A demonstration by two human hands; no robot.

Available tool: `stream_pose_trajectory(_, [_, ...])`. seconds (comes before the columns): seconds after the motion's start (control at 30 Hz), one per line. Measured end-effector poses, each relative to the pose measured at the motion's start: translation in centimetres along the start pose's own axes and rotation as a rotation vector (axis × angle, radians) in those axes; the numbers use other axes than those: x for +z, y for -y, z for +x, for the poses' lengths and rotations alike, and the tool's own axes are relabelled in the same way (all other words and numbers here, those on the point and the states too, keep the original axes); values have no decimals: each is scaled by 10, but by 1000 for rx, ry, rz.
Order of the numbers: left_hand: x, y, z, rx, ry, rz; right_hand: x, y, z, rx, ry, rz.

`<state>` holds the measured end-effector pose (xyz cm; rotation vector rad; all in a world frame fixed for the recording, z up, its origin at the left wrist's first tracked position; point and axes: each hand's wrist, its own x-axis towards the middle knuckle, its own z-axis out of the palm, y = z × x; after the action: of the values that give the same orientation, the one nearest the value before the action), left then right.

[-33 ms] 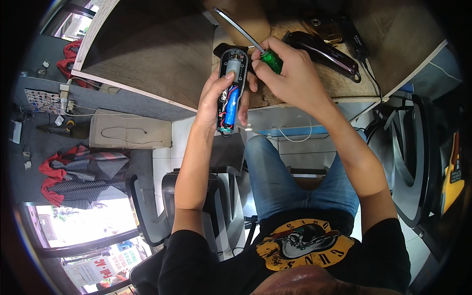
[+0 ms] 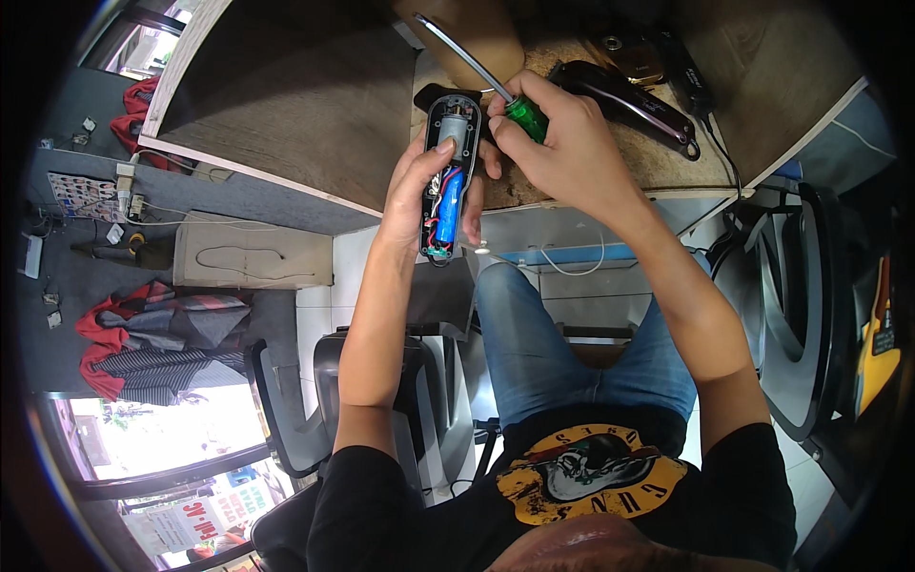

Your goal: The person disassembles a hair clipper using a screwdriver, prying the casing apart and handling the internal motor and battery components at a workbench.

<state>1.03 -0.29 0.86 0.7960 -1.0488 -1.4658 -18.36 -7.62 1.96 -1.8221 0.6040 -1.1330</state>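
My left hand (image 2: pixel 412 195) grips an opened black hair clipper body (image 2: pixel 451 167), held upright over the table's front edge. Inside it I see a blue battery (image 2: pixel 448 215), thin wires and a silver motor near the top. My right hand (image 2: pixel 567 153) is closed around a screwdriver with a green handle (image 2: pixel 525 117). Its metal shaft (image 2: pixel 457 52) points up and to the left, away from the clipper. The right fingers touch the clipper's upper right side.
A wooden table (image 2: pixel 286 95) lies ahead with a black clipper cover (image 2: pixel 624 95) and another dark device (image 2: pixel 629 52) on its right part. A black cable (image 2: pixel 720 157) runs off the edge. An office chair (image 2: pixel 419 381) is under me, and a yellow guitar (image 2: pixel 882 334) is at the right.
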Motion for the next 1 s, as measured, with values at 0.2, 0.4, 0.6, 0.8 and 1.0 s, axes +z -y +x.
stream_pose_trajectory(0.2, [-1, -2, 0, -37, 12, -11, 0, 1, 0, 6, -10, -32])
stream_pose_trajectory(0.4, [-6, -5, 1, -88, 72, 55, 4, -7, 0, -59, -51, -22])
stream_pose_trajectory(0.6, [0, 2, -1, -24, 33, 54, 8, -21, 2, -103, -100, -84])
stream_pose_trajectory(0.8, [3, 3, 0, -7, 36, -98, 4, -11, 0, 7, -60, -69])
stream_pose_trajectory(1.0, [2, 2, 0, -10, 2, -8, 8, -22, 1, -71, -108, -69])
